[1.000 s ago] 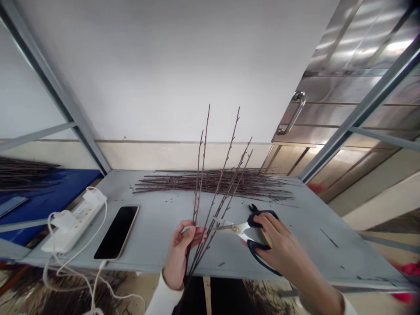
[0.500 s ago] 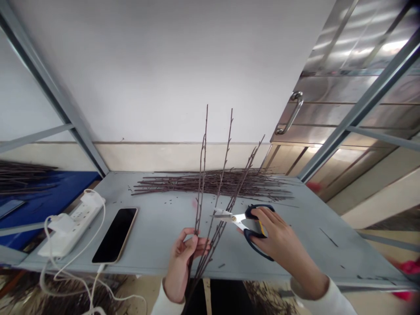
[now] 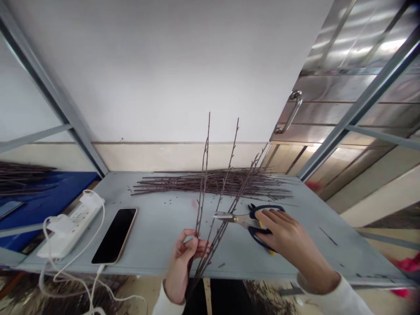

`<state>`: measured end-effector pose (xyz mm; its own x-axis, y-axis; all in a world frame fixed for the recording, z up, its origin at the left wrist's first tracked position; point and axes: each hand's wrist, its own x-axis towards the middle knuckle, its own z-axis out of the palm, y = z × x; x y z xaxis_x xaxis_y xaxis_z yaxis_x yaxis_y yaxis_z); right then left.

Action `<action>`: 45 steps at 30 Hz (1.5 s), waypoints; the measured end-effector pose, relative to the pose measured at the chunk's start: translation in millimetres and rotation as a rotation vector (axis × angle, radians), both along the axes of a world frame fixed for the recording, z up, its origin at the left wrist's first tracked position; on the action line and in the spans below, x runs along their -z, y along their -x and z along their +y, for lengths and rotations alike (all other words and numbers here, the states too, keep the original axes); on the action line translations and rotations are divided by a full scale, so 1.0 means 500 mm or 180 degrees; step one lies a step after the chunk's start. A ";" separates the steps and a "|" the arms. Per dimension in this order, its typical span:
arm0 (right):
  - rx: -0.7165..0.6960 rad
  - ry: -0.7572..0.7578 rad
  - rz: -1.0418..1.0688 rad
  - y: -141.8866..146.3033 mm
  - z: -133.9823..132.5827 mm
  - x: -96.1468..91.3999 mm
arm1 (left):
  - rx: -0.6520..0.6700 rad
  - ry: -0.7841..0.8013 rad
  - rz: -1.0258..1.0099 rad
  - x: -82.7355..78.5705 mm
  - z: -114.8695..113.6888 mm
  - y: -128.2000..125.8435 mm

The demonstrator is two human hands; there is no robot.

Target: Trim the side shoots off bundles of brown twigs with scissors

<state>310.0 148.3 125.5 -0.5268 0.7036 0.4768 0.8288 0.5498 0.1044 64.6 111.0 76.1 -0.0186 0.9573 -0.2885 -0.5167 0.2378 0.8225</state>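
Note:
My left hand (image 3: 183, 264) is shut around the lower ends of several thin, dark budded twigs (image 3: 205, 188), which rise upward and fan apart. My right hand (image 3: 288, 236) grips a pair of scissors (image 3: 241, 220) with navy and yellow handles. Their steel blades point left, almost shut, and reach across the twigs held in my left hand. Behind them, a long pile of cut twigs (image 3: 213, 183) lies across the grey metal table (image 3: 157, 227).
A black smartphone (image 3: 114, 236) and a white power strip (image 3: 70, 227) with cables lie at the table's left. Another twig bundle (image 3: 22, 179) rests on a blue surface (image 3: 55, 197) further left. Metal shelf uprights flank the table, and loose twigs lie on the floor below.
The scissor blades have closed from slightly open and now lie more level. My right hand has shifted a little right, and the held twigs stand closer together.

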 end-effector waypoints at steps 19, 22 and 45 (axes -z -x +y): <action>0.0677 0.0242 0.1218 -0.022 -0.003 -0.010 | 0.0031 0.0096 -0.0033 0.004 -0.001 0.007; 0.0636 0.0291 0.1205 -0.032 0.002 -0.005 | 0.0055 0.0112 -0.0069 0.007 -0.003 0.008; 0.0805 0.0265 0.0413 -0.034 0.033 -0.053 | -0.0526 -0.0196 0.0654 0.007 -0.020 -0.003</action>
<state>327.1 165.0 152.0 -0.2681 0.8444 0.4638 0.9441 0.3262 -0.0482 66.4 100.9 72.3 -0.2282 0.9521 -0.2038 -0.3651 0.1104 0.9244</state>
